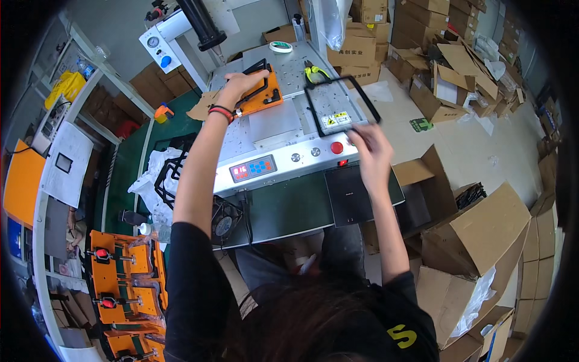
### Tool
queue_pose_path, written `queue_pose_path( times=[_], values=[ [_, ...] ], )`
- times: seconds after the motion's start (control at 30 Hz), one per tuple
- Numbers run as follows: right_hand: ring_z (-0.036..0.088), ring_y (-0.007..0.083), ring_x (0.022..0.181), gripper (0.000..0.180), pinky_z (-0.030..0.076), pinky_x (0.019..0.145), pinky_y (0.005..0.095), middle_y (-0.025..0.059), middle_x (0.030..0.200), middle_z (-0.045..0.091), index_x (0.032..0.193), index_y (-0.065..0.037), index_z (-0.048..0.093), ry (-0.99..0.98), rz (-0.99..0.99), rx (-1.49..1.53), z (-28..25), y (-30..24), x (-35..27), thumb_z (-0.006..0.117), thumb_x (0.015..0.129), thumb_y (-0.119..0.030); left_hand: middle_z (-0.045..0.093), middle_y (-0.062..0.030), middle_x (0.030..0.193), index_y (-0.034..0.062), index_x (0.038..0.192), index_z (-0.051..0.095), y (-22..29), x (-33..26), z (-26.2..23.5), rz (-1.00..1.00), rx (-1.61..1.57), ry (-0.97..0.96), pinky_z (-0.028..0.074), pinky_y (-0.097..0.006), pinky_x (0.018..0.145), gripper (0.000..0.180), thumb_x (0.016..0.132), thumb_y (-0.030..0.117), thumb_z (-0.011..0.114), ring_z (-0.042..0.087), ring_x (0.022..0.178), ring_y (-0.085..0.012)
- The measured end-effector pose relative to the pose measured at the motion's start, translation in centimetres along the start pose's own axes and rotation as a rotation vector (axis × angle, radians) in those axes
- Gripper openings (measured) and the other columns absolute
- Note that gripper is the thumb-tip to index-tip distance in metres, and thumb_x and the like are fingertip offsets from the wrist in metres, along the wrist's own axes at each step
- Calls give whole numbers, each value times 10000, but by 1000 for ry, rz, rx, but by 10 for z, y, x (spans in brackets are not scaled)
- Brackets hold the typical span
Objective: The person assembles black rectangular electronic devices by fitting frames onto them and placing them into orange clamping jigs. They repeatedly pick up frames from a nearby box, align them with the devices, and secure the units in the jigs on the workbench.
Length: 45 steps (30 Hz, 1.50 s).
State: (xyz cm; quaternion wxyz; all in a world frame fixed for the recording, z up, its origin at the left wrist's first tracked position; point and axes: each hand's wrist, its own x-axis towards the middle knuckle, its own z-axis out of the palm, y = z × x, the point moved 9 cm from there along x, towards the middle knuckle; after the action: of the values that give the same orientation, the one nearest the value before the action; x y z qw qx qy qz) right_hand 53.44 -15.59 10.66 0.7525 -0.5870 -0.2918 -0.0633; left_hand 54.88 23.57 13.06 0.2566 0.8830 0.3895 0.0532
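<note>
My right hand (374, 148) pinches the near corner of a thin black rectangular frame (313, 108), raised and tilted over the right end of the machine bed. On the bed sits an orange fixture (265, 104) with black bars and clamp parts on top. My left hand (238, 88) lies over the fixture's left side, fingers stretched across its top toward the right. What its fingertips touch is partly hidden. Above and behind the fixture hangs the black cylinder head (202, 27) of the machine, with a thin tip pointing down.
Yellow-green pliers (315, 73) and a tape roll (281, 47) lie on the bed. A red button (336, 147) and control panel (253, 168) line its front. More black frames (170, 178) are at left, beside a bottle (158, 231). An open carton (431, 193) stands at right.
</note>
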Motion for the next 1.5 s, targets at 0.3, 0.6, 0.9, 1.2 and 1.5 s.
queue_pose_path(
  times=[0.3,0.6,0.9,1.2,1.5],
  values=[
    [689,146,697,120,544,639,261,116,776,692,891,57,618,-165,-37,68,165,92,85,673,854,-43,517,-330,1230,-119,1431,48,-105,-225,-77,199,-267,20,393,-344,1012,1147,697,357,789,530,1176,-328],
    [689,173,627,130,563,548,258,154,745,685,907,87,615,-250,140,18,195,56,27,654,864,-30,383,-258,1379,87,1512,73,-247,-413,-64,21,-725,365,317,-454,1056,1024,703,293,666,413,1254,-339],
    [678,315,669,460,527,681,371,188,732,680,1120,13,643,-264,-76,-649,182,45,35,753,776,-271,343,-259,1417,63,1507,74,-199,-387,-56,222,-751,281,273,-476,1066,1083,698,426,696,382,1285,-343],
    [569,329,1032,509,465,880,424,160,1189,572,1298,-29,521,90,-285,-1091,-2,21,-39,595,795,-20,411,-237,1373,47,1499,77,-174,-387,-28,225,-792,165,294,-441,1050,1118,675,428,730,406,1269,-310],
    [490,331,1189,571,408,976,437,152,1308,522,1348,-56,487,-155,-281,-1284,-9,50,-48,610,791,-39,378,-273,1372,53,1490,63,-138,-376,-4,262,-811,-5,281,-452,1078,1142,652,376,769,383,1300,-344]
  ],
)
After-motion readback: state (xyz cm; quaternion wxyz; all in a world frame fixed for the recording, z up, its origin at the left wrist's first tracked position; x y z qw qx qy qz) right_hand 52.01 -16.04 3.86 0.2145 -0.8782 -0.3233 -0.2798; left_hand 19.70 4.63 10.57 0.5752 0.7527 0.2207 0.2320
